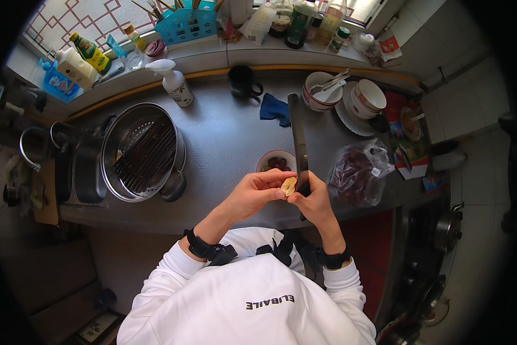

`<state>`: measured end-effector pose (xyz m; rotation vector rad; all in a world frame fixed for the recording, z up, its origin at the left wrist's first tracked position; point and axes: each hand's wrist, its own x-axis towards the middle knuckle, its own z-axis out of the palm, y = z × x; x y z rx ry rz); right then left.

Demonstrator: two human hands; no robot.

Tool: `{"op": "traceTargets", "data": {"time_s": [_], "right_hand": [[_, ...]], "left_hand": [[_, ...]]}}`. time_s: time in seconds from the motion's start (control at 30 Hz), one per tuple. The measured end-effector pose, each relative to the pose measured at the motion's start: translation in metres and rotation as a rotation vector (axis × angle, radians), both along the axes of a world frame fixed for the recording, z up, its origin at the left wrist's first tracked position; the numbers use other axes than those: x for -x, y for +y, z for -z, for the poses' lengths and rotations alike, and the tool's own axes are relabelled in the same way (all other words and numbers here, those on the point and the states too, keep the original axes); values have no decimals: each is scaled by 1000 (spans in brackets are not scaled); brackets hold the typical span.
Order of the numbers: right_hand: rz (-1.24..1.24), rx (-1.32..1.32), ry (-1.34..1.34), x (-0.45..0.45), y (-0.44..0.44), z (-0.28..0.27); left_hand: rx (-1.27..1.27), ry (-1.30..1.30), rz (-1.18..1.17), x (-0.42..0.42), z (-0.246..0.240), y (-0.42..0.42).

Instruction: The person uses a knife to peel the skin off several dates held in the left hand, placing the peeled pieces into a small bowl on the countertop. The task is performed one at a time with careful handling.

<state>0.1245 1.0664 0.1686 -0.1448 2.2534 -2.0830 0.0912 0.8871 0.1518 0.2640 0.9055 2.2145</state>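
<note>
My left hand [252, 192] pinches a small tan, wrinkled piece of food [289, 186] between thumb and fingers. Beside it, my right hand [314, 200] is closed around the black handle of a long kitchen knife [298, 133], whose blade points away from me across the counter. The right thumb tip is close to the food piece. Just beyond my hands is a red-rimmed bowl [280, 154] holding dark red, round pieces that look like dates or grapes; its near part is hidden. A clear plastic bag [357, 174] of dark red items lies to the right.
A steamer pot [104, 159] with a dark rack stands left, next to the sink [88, 172]. Further back on the metal counter [215, 129] are a white pump bottle [176, 86], a dark mug [241, 82], a blue cloth [275, 110] and stacked bowls [370, 95].
</note>
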Motion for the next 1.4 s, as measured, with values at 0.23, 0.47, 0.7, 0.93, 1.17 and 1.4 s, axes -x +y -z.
{"op": "traceTargets", "data": {"time_s": [0.23, 0.47, 0.7, 0.93, 1.17, 1.4], "right_hand": [[7, 0, 45, -3, -3, 0], [-41, 155, -69, -7, -6, 8], [-69, 180, -84, -7, -6, 11], [-78, 168, -70, -7, -8, 7], [-59, -19, 53, -5, -6, 4], [219, -239, 227, -10, -17, 8]], "left_hand": [[47, 94, 16, 1, -4, -2], [84, 203, -17, 1, -7, -3], [37, 185, -51, -1, -9, 0], [33, 200, -91, -1, -7, 5], [26, 196, -142, -4, -9, 11], [100, 92, -335, -4, -4, 20]]}}
